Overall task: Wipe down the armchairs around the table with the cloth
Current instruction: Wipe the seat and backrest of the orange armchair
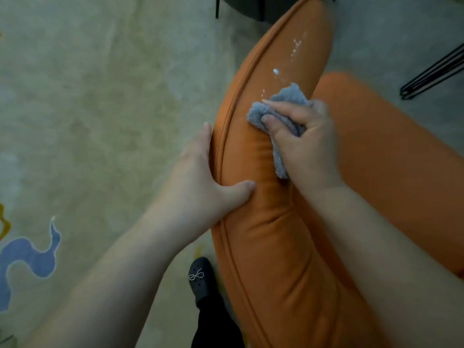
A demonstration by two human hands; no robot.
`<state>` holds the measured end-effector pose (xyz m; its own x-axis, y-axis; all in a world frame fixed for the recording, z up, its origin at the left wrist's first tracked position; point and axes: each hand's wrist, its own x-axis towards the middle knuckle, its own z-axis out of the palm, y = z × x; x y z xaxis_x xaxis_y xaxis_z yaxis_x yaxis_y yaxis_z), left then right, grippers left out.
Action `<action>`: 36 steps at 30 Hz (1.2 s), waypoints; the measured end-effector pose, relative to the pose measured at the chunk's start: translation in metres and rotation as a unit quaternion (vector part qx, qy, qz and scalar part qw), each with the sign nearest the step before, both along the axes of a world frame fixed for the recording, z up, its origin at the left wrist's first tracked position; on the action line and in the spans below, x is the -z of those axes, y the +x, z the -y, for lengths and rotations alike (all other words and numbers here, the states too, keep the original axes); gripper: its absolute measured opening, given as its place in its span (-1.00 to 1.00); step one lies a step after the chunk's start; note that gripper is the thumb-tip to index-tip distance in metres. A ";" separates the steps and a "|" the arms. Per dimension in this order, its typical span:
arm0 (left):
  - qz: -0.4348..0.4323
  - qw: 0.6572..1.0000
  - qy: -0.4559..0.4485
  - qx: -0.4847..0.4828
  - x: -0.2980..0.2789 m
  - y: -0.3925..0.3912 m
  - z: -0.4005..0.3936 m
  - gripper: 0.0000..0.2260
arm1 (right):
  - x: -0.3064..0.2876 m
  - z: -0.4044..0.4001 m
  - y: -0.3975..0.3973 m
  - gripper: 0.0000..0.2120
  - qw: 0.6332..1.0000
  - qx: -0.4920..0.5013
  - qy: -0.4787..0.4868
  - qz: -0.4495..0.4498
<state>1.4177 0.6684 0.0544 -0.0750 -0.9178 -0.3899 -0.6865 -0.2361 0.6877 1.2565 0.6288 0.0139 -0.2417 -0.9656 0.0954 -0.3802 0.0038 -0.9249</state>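
Two hands are at work on one orange armchair (271, 247), seen from above along the padded top of its backrest. The right hand (301, 144) grips a grey cloth (283, 104), bunched under the palm with the thumb and forefinger curled over its front edge, and presses it onto the top of the backrest just below a trail of white specks (296, 46) that runs up the fabric. The left hand (198, 172) steadies the same cushion from the outer side: its fingers lie straight and together along the piped seam, and the thumb digs into the padding, which dents around it. That dent suggests how the chair will handle: soft, springy upholstery that gives under pressure, so a bracing hand behind the stroke looks sensible. The cloth seems light, fluffy and limp, best held wadded as it is so that a thick pad meets the fabric; a loose corner hangs down by the wrist. The specks may be foam or cleaner, though the blur leaves that uncertain, and they lie ahead of the cloth, so the upper stretch is probably not yet wiped. The orange seat (389, 151) shows to the right. Underfoot is a pale greenish carpet (100, 96) with a blue swirl (27, 257); a black shoe (200, 277) stands beside the chair. Thin black metal legs (431, 74) show at the right edge, and dark furniture (241, 6) at the top.
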 end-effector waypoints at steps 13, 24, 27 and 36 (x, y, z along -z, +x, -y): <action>-0.041 0.990 0.019 0.132 0.008 0.023 0.047 0.08 | -0.002 0.003 0.013 -0.76 1.000 0.015 0.011 -0.020; -0.016 0.989 0.007 0.147 0.005 0.008 0.084 0.03 | 0.002 0.028 0.001 -0.74 1.000 0.017 0.008 -0.006; -0.001 0.987 0.014 0.160 0.001 0.006 0.094 0.05 | 0.000 0.051 -0.011 -0.75 0.998 0.061 0.028 0.001; 0.022 0.980 0.038 0.192 0.000 0.006 0.103 0.15 | 0.006 0.045 -0.006 -0.74 0.998 -0.046 -0.016 -0.033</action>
<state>1.4238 0.5656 0.0542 -0.3903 -0.7934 -0.4672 -0.7638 -0.0043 0.6454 1.2502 0.5836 0.0081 -0.1444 -0.9796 0.1399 -0.4375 -0.0636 -0.8970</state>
